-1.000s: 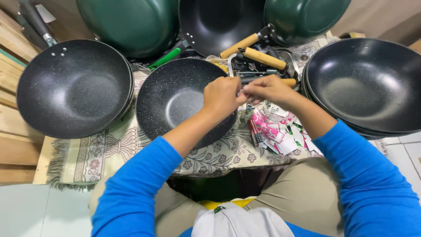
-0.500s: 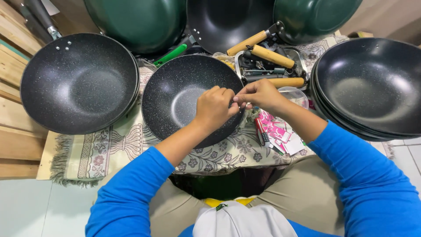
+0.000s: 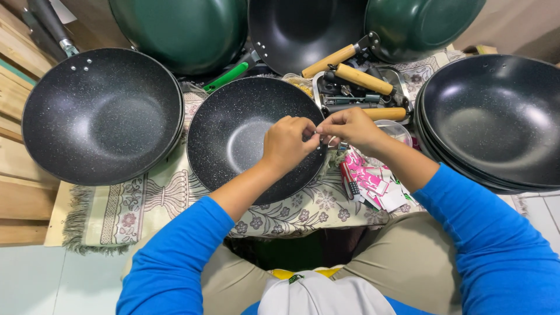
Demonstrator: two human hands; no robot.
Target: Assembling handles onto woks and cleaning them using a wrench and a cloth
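A black speckled wok [image 3: 233, 134] without a handle lies on a patterned cloth [image 3: 146, 201] in front of me. My left hand [image 3: 287, 143] and my right hand [image 3: 349, 127] meet over the wok's right rim. Their fingertips pinch a very small part between them; it is too small to identify. Both arms wear blue sleeves.
Another speckled wok [image 3: 99, 114] sits at the left, a stack of black woks [image 3: 496, 122] at the right. Green woks [image 3: 181, 29] and a black pan [image 3: 303, 29] stand behind. A tray [image 3: 396, 76] holds wooden handles [image 3: 361, 79]. Pink and white leaflets [image 3: 373, 184] lie by my right wrist.
Both hands moved together from the tray area down to the wok's right rim and have stayed pinched together there. The view shifted slightly.
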